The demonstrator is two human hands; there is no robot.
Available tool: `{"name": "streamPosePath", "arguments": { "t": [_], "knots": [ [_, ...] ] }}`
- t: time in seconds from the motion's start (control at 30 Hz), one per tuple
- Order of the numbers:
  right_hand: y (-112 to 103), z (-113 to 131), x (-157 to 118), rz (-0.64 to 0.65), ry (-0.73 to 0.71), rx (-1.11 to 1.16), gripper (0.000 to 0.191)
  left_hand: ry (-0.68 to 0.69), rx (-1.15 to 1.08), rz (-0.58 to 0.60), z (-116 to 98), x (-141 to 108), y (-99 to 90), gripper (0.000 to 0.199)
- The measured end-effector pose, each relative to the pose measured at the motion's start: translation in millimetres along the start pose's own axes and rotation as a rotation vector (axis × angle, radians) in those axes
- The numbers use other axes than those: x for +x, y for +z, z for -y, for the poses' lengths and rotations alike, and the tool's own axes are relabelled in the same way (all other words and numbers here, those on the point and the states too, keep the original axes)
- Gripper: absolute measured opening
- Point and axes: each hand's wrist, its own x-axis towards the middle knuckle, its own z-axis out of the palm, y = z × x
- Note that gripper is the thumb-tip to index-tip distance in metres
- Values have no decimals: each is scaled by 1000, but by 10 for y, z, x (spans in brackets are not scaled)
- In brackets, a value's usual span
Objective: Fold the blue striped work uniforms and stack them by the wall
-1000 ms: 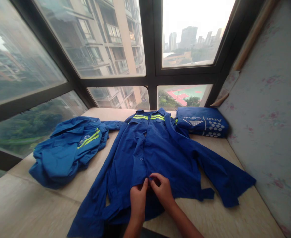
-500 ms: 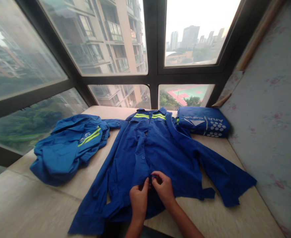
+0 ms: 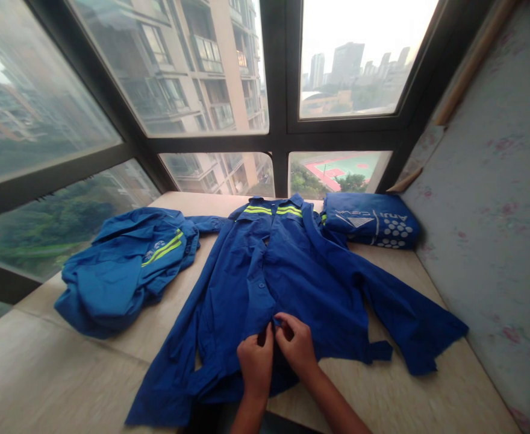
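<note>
On ledge (image 3: pixel 43 367), hands (image 3: pixel 297 346) pinching jacket (image 3: pixel 310 283), bundle (image 3: pixel 368 211) lettered "Anji CEVA"

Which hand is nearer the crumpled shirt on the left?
Left. The left hand, on the spread shirt, is right of the crumpled shirt; the right hand, on the spread shirt too, is farther right.

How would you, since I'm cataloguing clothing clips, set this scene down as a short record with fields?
Left hand: fingers pinching lower front of the spread blue jacket
Right hand: beside it, pinching the same front
Jacket pose: collar toward the window frame, sleeves out to both sides
Visible button: above the hands
Left side: rumpled blue garment, yellow stripes
Right rear: folded blue bundle, white print
Surface: pale ledge
</note>
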Motion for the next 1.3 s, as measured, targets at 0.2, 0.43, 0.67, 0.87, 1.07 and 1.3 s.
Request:
{"name": "streamPosePath", "arguments": {
  "t": [0.2, 0.43, 0.67, 0.87, 1.07, 1.3],
  "knots": [
    [-81, 59, -28, 153, 1, 111, 31, -188, -261, 133, -29, 63, -10, 52],
    [-40, 55, 3, 135, 113, 147, 24, -307, -440, 252, -29, 76, -16, 50],
    [17, 7, -27, 113, 49, -10, 13, -283, -504, 279, -86, 64, -75, 49],
    [43, -22, -61, 108, 8, -85, 15, -360, -487, 233, -73, 91, -32, 42],
    [30, -6, -69, 77, -27, -91, 18, -410, -549, 217, -10, 98, 4, 43],
    [24, 5, -83, 4, -62, -128, 22, -359, -421, 190, -64, 87, -1, 46]
  ]
}}
